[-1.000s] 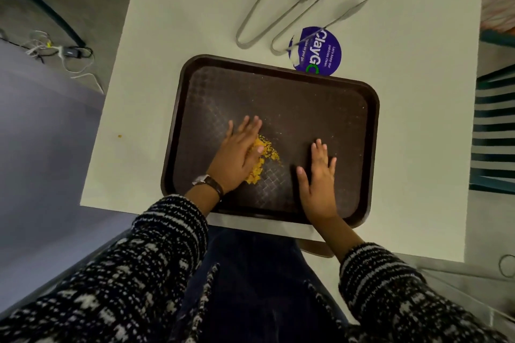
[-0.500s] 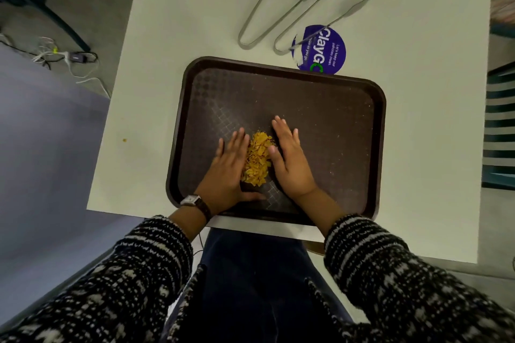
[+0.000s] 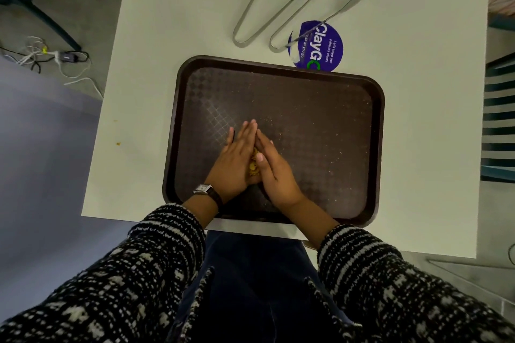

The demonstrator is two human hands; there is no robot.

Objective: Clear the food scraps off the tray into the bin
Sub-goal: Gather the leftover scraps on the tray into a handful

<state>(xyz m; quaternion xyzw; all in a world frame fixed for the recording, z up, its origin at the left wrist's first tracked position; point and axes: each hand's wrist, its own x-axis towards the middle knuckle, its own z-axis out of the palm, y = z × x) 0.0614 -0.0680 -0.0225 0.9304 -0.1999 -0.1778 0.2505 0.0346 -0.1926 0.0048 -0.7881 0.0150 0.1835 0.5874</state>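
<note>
A dark brown tray (image 3: 320,108) lies on the white table, close to its near edge. Yellow food scraps (image 3: 253,166) are squeezed into a small heap on the tray's left half, mostly hidden between my two hands. My left hand (image 3: 232,161), with a watch on the wrist, presses against the heap from the left with straight fingers. From the right my right hand (image 3: 274,167) presses against it the same way, and the fingertips of both hands meet above the heap. Fine crumbs dot the tray's right half. No bin is in view.
Two metal tongs (image 3: 278,0) lie on the white table (image 3: 167,36) beyond the tray, one over a round purple sticker (image 3: 323,47). A small yellow crumb (image 3: 118,144) sits on the table left of the tray. Cables (image 3: 55,61) lie on the floor at left.
My hands have closed together from either side, pushing the loose scraps into a tight heap that is now almost covered. The right hand slid left across the tray.
</note>
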